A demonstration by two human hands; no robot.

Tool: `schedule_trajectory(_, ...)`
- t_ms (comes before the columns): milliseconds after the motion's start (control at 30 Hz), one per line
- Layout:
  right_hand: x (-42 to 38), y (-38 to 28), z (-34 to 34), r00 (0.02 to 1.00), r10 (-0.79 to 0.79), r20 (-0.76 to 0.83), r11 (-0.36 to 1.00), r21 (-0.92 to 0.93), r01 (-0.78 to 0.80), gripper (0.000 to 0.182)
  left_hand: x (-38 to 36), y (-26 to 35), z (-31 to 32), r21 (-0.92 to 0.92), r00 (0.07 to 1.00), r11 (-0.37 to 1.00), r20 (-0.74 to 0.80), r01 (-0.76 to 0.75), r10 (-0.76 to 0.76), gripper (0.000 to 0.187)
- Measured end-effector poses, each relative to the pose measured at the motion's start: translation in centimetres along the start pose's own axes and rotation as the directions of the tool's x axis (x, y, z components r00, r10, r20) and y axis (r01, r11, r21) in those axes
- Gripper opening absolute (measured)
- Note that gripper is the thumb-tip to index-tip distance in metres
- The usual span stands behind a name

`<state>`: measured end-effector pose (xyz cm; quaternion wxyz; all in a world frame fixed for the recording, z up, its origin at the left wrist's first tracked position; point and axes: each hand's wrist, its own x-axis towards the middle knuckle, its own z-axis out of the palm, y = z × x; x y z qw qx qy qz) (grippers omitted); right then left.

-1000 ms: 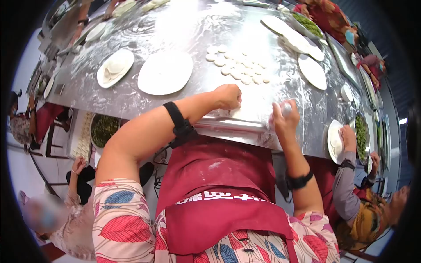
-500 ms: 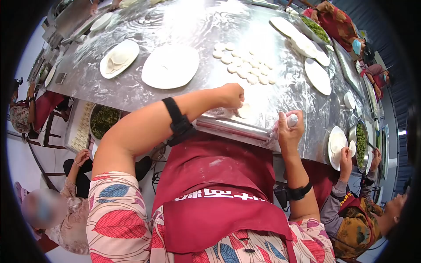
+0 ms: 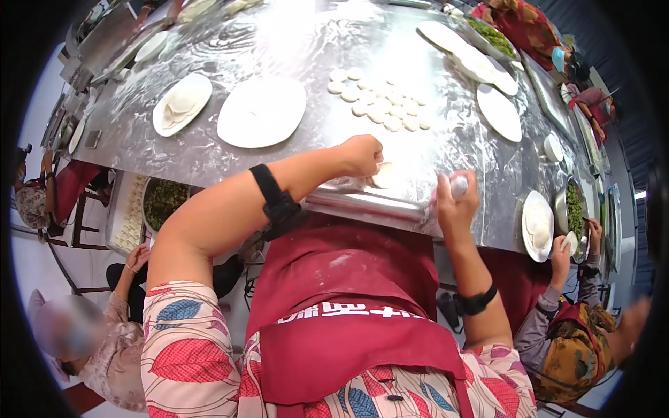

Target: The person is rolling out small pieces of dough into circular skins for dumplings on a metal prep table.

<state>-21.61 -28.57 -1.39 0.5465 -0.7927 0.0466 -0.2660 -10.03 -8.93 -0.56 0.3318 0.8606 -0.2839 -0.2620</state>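
Observation:
My left hand point(image 3: 361, 155) is closed, its fingertips pinching the edge of a flat round dough wrapper point(image 3: 384, 175) on the floured metal table point(image 3: 327, 164) near its front edge. To its right, my right hand point(image 3: 456, 202) is wrapped round a rolling pin point(image 3: 458, 185); only the pin's pale rounded end shows above the fist, and the rest is hidden or blurred. Beyond my hands lie several small flattened dough pieces point(image 3: 380, 108) in a cluster.
A large white plate point(image 3: 261, 111) and a smaller plate with wrappers point(image 3: 167, 123) stand left. At right are an oval plate point(image 3: 499, 111), a wrapper plate point(image 3: 529, 240) and a bowl of green filling point(image 3: 563, 209). Co-workers sit on both sides; one hand point(image 3: 561, 261) holds a wrapper.
My right hand has shifted slightly left and turned a little, blurring. My left hand keeps its pinch on the wrapper. The camera view has moved slightly; the right-hand co-worker's hands have lowered.

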Motion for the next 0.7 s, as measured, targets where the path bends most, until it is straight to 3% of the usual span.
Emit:
schedule_trajectory(67,2.1,0.6,1.1,0.998,0.053,-0.015,0.998,0.020,-0.053,0.017,-0.6,0.4,-0.1,0.042,0.999,0.998,0.014,-0.042,0.041,0.016)
schedule_trajectory(100,4.4,2.3,2.3,0.984,-0.169,-0.055,0.973,-0.166,0.158,0.020,-0.1,0.4,0.0,0.098,0.999,0.995,-0.030,-0.034,0.037,0.017)
schedule_trajectory(133,5.8,2.0,3.3,0.995,-0.089,-0.039,0.976,-0.203,0.079,0.022,0.8,0.2,0.2,0.152,0.996,0.988,-0.077,-0.024,0.036,0.018)
schedule_trajectory(167,6.9,1.9,4.2,0.994,-0.108,-0.030,0.979,-0.177,0.101,0.022,1.0,0.3,0.2,0.203,0.992,0.979,-0.123,-0.011,0.036,0.019)
schedule_trajectory(267,6.2,1.3,3.5,0.985,-0.171,-0.025,0.943,-0.295,0.157,0.021,1.7,0.4,0.2,0.169,0.997,0.984,-0.051,-0.052,0.061,0.021)
schedule_trajectory(333,2.8,0.0,1.4,1.000,-0.020,-0.007,0.992,-0.126,0.019,0.018,1.2,0.5,0.4,0.189,0.993,0.976,-0.010,-0.112,0.116,0.019)
schedule_trajectory(400,-0.7,0.4,-0.4,0.999,-0.037,0.012,0.998,-0.046,0.038,0.016,0.8,0.2,0.4,0.158,0.996,0.984,-0.007,-0.084,0.087,0.017)
schedule_trajectory(433,-0.4,0.4,-0.3,1.000,-0.026,0.014,0.998,-0.051,0.027,0.016,0.5,0.0,0.4,0.067,0.999,0.997,0.006,-0.048,0.047,0.016)
schedule_trajectory(533,1.9,0.7,0.9,1.000,0.004,-0.006,0.999,-0.047,-0.004,0.016,-0.3,0.6,-0.2,0.094,0.995,0.995,0.100,-0.040,0.031,0.017)
schedule_trajectory(567,4.2,2.5,2.2,0.986,-0.159,-0.058,0.969,-0.201,0.144,0.019,0.1,0.8,-0.3,0.138,0.999,0.990,0.051,-0.025,0.018,0.018)
schedule_trajectory(600,5.8,1.9,3.5,0.992,-0.114,-0.061,0.976,-0.193,0.100,0.022,0.6,0.8,-0.2,0.179,1.000,0.984,-0.003,-0.005,0.006,0.018)
schedule_trajectory(633,7.2,2.4,4.6,0.982,-0.174,-0.074,0.963,-0.220,0.154,0.023,1.2,0.6,-0.1,0.218,0.998,0.976,-0.057,0.017,-0.005,0.019)
schedule_trajectory(700,7.7,2.4,4.9,0.993,-0.104,-0.060,0.962,-0.261,0.085,0.026,2.5,0.1,-0.1,0.208,0.998,0.977,-0.059,0.046,-0.034,0.022)
